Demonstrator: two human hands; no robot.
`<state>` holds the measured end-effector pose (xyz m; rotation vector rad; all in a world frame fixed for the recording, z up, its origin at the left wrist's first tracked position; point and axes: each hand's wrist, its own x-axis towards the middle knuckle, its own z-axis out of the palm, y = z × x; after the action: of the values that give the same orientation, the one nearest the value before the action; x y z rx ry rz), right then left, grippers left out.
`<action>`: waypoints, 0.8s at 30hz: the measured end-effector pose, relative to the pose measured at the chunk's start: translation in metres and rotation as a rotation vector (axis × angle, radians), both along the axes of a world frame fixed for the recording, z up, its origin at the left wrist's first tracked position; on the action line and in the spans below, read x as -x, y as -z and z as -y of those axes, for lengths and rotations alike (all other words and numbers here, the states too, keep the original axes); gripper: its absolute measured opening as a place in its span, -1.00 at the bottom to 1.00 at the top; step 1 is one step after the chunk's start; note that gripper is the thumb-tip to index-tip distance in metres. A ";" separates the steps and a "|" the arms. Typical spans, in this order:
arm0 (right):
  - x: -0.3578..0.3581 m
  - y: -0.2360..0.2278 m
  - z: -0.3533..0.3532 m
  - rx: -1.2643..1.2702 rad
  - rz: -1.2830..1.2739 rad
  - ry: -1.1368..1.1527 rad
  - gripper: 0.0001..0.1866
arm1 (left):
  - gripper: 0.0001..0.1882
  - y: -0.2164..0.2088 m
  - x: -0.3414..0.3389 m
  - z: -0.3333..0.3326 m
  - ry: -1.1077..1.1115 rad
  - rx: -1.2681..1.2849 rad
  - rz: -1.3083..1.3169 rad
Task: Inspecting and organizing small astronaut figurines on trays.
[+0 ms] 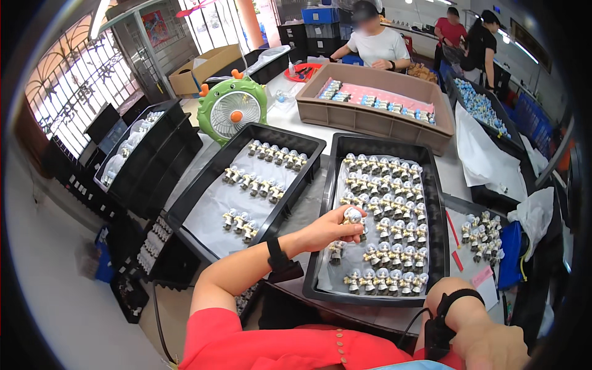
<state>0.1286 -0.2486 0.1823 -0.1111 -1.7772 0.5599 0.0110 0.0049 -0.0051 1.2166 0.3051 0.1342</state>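
My left hand (pixel 333 230) is closed around a small white-haired figurine (pixel 354 216), held over the right black tray (pixel 438 222). Rows of similar figurines (pixel 385 282) stand on a white liner in that tray, and one lone figurine (pixel 337 251) is just below my hand. The left black tray (pixel 290 132) holds three shorter rows of the same figurines (pixel 253 185). At the lower right, my right hand (pixel 493 346) shows mainly its back, its fingers hidden. A loose cluster of figurines (pixel 483 236) lies near it on the table.
Beyond the trays stand a brown bin (pixel 370 117) with blue-and-white pieces and a green fan (pixel 237 114). Stacked black trays (pixel 154 160) rise at the left. A red stick (pixel 453 228) lies right of the tray. A person in white (pixel 379 46) works across the table.
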 end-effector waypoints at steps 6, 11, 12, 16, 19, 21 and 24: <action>0.001 -0.006 -0.005 -0.237 -0.069 -0.054 -0.70 | -0.58 0.002 0.003 0.001 0.004 -0.015 0.033; 0.013 -0.008 -0.021 -0.534 -0.244 -0.226 -0.69 | -0.58 -0.003 0.002 0.001 0.007 -0.037 -0.021; 0.014 -0.009 -0.022 -0.589 -0.330 -0.271 -0.73 | -0.57 -0.003 0.002 0.001 -0.001 -0.050 -0.045; 0.007 -0.015 -0.018 -0.432 -0.306 -0.398 -0.76 | -0.58 -0.005 0.003 0.001 0.002 -0.050 -0.048; -0.003 -0.017 -0.012 -0.391 -0.263 -0.462 -0.76 | -0.60 -0.004 0.004 0.001 -0.021 -0.036 -0.059; -0.007 -0.018 -0.006 -0.355 -0.255 -0.452 -0.82 | -0.64 -0.003 0.004 0.002 -0.026 -0.003 -0.023; -0.011 -0.015 0.003 -0.312 -0.259 -0.283 -0.86 | -0.62 -0.005 0.002 0.001 -0.013 0.003 -0.032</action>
<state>0.1399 -0.2513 0.1972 0.4171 -1.6121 0.4656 0.0085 0.0041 -0.0004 1.2150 0.3404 0.1254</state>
